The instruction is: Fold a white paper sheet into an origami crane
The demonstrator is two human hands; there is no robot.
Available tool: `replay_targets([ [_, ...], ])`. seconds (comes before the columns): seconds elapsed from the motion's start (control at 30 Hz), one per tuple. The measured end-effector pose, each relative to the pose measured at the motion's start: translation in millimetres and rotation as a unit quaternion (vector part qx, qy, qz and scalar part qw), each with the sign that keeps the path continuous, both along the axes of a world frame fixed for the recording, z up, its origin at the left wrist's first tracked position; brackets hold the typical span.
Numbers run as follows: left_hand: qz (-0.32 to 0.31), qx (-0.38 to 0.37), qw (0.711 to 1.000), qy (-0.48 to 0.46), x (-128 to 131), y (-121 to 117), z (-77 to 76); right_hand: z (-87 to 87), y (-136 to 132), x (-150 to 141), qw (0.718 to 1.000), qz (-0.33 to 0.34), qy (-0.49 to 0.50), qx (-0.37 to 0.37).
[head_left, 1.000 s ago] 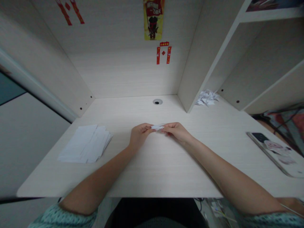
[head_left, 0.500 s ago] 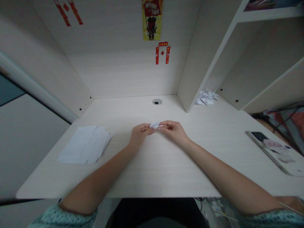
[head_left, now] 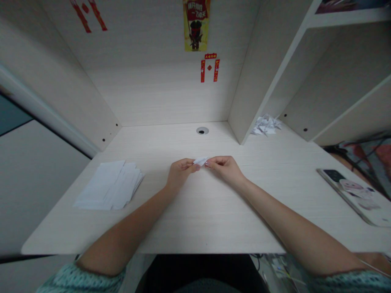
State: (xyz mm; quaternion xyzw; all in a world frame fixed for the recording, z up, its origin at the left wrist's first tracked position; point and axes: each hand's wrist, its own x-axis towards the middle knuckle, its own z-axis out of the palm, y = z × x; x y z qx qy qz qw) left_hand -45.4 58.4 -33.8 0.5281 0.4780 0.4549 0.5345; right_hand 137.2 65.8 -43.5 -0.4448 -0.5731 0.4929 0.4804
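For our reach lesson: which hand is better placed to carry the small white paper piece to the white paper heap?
Right hand, probably: it pinches the piece and is nearer the heap.

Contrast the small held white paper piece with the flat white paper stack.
The small white paper piece is pinched by the left hand and right hand; the flat white paper stack lies untouched. The piece is compact; the stack is broad and layered. Both are white.
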Motion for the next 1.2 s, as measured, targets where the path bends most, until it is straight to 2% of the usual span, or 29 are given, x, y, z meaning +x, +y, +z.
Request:
replay_targets([
  [0.1,0.004,-0.010,1.000,-0.008,0.4,0.3,1.2,-1.1,-0.2,0.3,0.999,-0.009,-0.024,0.027],
  [0.17,0.009,-0.025,0.999,-0.023,0.8,0.7,2.1,0.9,-2.0,0.1,0.994,-0.040,-0.061,0.086],
  [0.3,0.005,-0.067,0.994,-0.081,2.5,0.2,4.1,7.9,-7.7,0.8,0.948,-0.081,-0.165,0.259],
  [0.43,-0.018,-0.096,0.989,-0.106,4.8,-3.0,7.3,10.9,-10.7,3.0,0.909,-0.102,-0.219,0.339],
  [0.77,-0.074,-0.125,0.981,-0.132,8.7,-8.2,8.7,13.3,-14.1,4.0,0.884,-0.123,-0.245,0.379],
  [1.2,-0.116,-0.181,0.965,-0.149,7.6,-9.1,6.2,10.7,-15.2,1.1,0.892,-0.126,-0.213,0.378],
])
